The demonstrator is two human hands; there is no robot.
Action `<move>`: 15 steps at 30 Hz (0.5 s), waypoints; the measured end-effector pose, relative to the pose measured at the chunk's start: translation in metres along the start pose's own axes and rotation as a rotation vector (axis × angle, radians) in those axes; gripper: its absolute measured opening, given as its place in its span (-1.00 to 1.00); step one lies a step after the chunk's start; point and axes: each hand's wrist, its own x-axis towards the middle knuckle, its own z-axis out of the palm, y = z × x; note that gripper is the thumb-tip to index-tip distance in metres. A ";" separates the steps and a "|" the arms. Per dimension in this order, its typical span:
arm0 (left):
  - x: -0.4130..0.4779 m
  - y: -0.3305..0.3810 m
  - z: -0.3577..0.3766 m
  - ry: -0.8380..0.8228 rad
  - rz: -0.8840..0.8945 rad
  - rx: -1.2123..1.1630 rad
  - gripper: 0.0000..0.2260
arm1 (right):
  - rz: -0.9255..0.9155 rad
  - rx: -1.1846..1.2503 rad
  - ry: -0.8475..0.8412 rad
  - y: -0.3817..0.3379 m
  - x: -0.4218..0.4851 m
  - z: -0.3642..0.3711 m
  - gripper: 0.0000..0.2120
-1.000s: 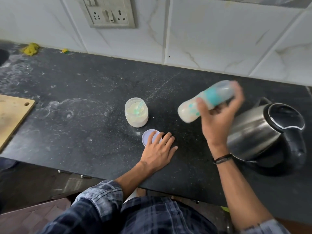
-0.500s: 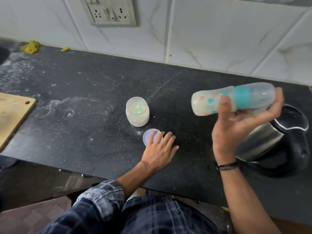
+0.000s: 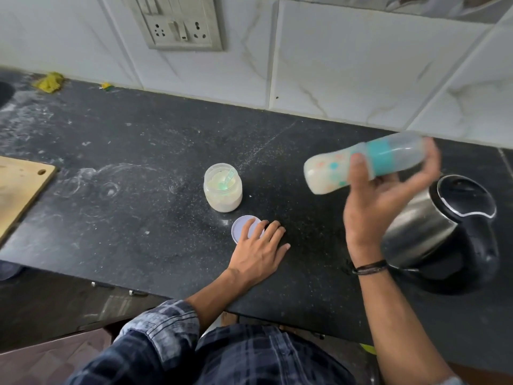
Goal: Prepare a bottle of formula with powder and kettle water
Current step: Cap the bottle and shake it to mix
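Note:
My right hand point(image 3: 380, 201) grips a baby bottle point(image 3: 333, 170) with a teal collar and clear cap, held almost sideways in the air, milky liquid inside, its base pointing left. An open jar of formula powder point(image 3: 222, 190) with a green scoop in it stands on the black counter point(image 3: 125, 218). Its pale round lid point(image 3: 241, 226) lies flat just in front of the jar. My left hand point(image 3: 258, 254) rests flat on the counter, fingers spread, fingertips on the lid's edge. A steel kettle point(image 3: 444, 226) with a black lid and handle stands at the right, behind my right wrist.
A wooden cutting board point(image 3: 19, 187) lies at the left edge of the counter. Yellow scraps point(image 3: 50, 81) sit at the back left by the tiled wall. A wall socket panel point(image 3: 177, 23) is above. Powder dust marks the counter's left half.
My right hand has swung the bottle back and forth: tilted at first, out to the right half a second ago, now back left and tilted. My left hand has stayed on the lid.

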 end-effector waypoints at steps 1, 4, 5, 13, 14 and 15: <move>0.000 0.000 0.000 0.001 -0.004 -0.002 -0.59 | -0.015 0.018 0.018 0.002 0.003 -0.001 -0.25; -0.002 -0.001 0.000 -0.004 0.005 -0.005 -0.59 | 0.028 -0.059 -0.120 0.010 0.003 -0.003 -0.23; -0.001 -0.001 0.000 -0.003 0.010 -0.004 -0.59 | 0.049 -0.070 -0.137 0.013 0.001 -0.005 -0.24; -0.002 -0.001 0.001 0.002 0.011 -0.006 -0.59 | 0.003 -0.064 -0.096 0.013 -0.007 -0.011 -0.23; -0.001 -0.001 0.001 0.001 0.016 -0.006 -0.59 | 0.043 -0.067 -0.118 0.008 -0.009 -0.010 -0.24; -0.001 -0.001 0.001 0.004 0.016 -0.006 -0.59 | 0.059 -0.049 -0.084 0.002 -0.008 -0.008 -0.24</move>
